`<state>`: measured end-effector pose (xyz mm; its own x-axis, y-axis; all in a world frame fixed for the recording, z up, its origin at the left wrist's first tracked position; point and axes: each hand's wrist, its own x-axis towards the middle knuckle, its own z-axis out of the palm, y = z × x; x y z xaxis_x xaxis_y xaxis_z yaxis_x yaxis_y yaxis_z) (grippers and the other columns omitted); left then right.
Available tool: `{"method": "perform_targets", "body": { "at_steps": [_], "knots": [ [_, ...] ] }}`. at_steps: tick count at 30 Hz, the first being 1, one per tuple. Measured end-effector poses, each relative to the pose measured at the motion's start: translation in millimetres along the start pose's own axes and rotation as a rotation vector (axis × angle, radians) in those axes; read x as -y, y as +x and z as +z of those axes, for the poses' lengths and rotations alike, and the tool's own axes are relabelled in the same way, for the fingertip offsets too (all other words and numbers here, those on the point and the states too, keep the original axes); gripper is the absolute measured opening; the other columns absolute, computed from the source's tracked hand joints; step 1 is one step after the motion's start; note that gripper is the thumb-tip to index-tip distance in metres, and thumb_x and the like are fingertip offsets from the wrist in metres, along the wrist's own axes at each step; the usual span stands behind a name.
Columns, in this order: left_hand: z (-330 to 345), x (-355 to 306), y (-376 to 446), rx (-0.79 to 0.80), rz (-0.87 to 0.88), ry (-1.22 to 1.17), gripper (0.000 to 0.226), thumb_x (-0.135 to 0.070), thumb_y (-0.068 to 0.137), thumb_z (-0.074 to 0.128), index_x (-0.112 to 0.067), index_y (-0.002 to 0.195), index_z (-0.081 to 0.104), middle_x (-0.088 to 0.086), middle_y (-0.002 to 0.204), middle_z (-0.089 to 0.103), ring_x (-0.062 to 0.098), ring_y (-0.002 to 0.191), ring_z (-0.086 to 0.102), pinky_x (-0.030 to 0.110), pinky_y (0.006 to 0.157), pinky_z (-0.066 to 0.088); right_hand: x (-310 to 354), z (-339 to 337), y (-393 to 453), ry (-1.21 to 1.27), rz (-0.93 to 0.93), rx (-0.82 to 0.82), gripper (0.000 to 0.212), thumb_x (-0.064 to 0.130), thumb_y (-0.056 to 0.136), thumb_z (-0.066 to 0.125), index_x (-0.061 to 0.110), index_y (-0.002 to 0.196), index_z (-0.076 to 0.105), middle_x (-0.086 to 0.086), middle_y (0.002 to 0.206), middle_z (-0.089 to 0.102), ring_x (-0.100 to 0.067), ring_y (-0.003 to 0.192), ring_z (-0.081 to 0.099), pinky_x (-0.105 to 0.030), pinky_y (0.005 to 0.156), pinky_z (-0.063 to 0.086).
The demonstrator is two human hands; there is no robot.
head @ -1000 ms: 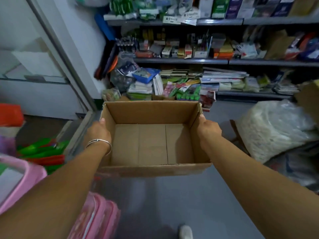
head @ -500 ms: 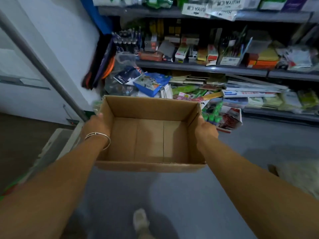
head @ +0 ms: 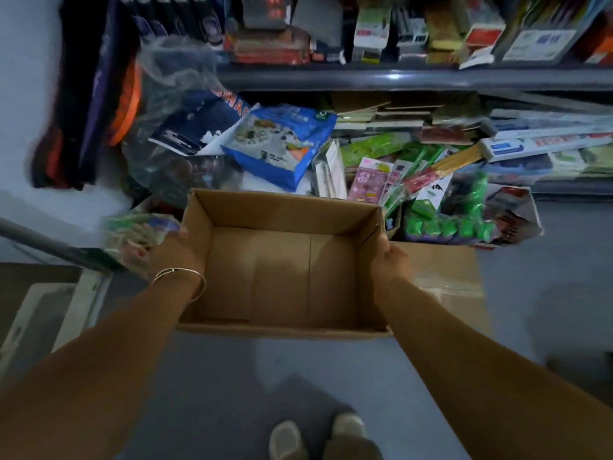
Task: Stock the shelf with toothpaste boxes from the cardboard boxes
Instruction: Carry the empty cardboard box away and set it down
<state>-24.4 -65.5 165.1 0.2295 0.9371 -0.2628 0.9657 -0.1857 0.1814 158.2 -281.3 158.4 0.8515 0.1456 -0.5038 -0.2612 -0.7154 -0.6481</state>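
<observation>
Between your two outstretched arms, dead centre, you hold an open cardboard box (head: 282, 270) — its inside shows only bare brown bottom panels, nothing in it. Your left hand (head: 172, 250) clasps the side wall at nine o'clock, a thin bangle (head: 179, 275) on that wrist; your right hand (head: 389, 257) clasps the opposite wall at three o'clock, fingers hidden behind the cardboard. The hands sit well apart, one box-width between them. The box's mouth faces up toward you, its long axis running from nine to three, level.

At twelve o'clock, beyond the far wall, a heap of packets spreads across the low shelf (head: 414, 78) area — a blue pouch (head: 282, 141), green packs (head: 444, 224). Another closed carton (head: 444, 270) lies at three o'clock, just beside your right wrist. At six o'clock your shoes (head: 315, 436) stand on grey floor (head: 215, 376).
</observation>
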Motion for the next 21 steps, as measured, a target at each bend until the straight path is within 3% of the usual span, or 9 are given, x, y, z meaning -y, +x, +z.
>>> {"method": "perform_targets", "body": {
  "at_steps": [9,14,18,21],
  "knots": [
    [141,-7,89,0.025,0.006,-0.063,0.038,-0.017,0.101,0.030,0.010,0.118,0.049,0.036,0.119,0.052,0.050,0.111,0.050,0.049,0.094,0.040,-50,107,118,0.055,0.093,-0.013,0.050,0.043,0.101,0.025,0.012,0.120,0.061,-0.016,0.116,0.061,-0.033,0.105,0.055,-0.028,0.077,0.033],
    [170,-17,99,0.062,0.005,-0.050,0.041,-0.019,0.102,0.028,0.009,0.125,0.046,0.032,0.128,0.046,0.047,0.119,0.043,0.046,0.098,0.034,-71,131,144,0.054,0.133,-0.039,0.048,0.041,0.101,0.029,0.012,0.118,0.063,-0.015,0.107,0.061,-0.030,0.095,0.053,-0.029,0.075,0.034],
    [195,-12,113,0.106,-0.037,-0.125,0.047,-0.025,0.102,0.029,0.013,0.121,0.048,0.035,0.127,0.046,0.049,0.118,0.044,0.046,0.098,0.035,-85,143,152,0.042,0.164,-0.042,0.049,0.043,0.100,0.029,0.014,0.120,0.062,-0.016,0.116,0.062,-0.034,0.108,0.055,-0.034,0.087,0.041],
    [211,-6,120,0.156,-0.073,-0.099,0.053,-0.031,0.101,0.027,0.014,0.120,0.049,0.036,0.125,0.048,0.050,0.118,0.045,0.045,0.097,0.036,-92,150,155,0.014,0.159,-0.045,0.048,0.043,0.101,0.028,0.015,0.122,0.061,-0.016,0.117,0.062,-0.035,0.109,0.054,-0.034,0.087,0.041]
  ]
}}
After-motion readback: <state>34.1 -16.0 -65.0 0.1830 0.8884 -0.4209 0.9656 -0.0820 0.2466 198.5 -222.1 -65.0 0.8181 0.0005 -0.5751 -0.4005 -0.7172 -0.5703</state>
